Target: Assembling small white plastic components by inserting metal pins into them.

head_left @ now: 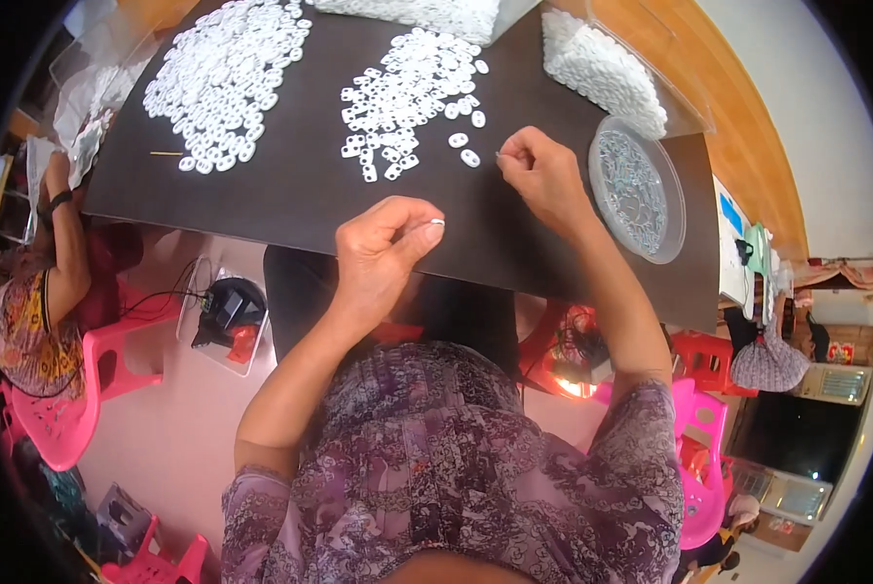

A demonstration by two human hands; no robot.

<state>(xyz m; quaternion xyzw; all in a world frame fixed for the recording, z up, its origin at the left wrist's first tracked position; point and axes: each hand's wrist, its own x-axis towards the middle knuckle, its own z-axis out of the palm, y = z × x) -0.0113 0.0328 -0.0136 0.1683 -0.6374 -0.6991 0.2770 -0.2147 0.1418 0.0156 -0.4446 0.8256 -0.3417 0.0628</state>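
My left hand (383, 253) is closed in a pinch above the table's near edge. A small white plastic piece (438, 222) shows between its thumb and forefinger. Farther right and higher, my right hand (545, 180) is also pinched; a tiny greyish tip shows at its fingers, too small to name. Two loose white oval pieces (469, 158) lie just left of it. Beyond my hands spreads a middle pile of small white two-holed pieces (397, 107). A round clear dish (678, 219) of small silvery metal parts stands beside my right forearm.
A larger pile of white oval pieces (222, 88) covers the dark table (290, 185) at left, near a thin yellowish stick (166, 153). Clear bins (602, 73) of white pieces stand at the back. Another person's arm (64, 234) reaches the left side; pink chairs (76, 409) stand around.
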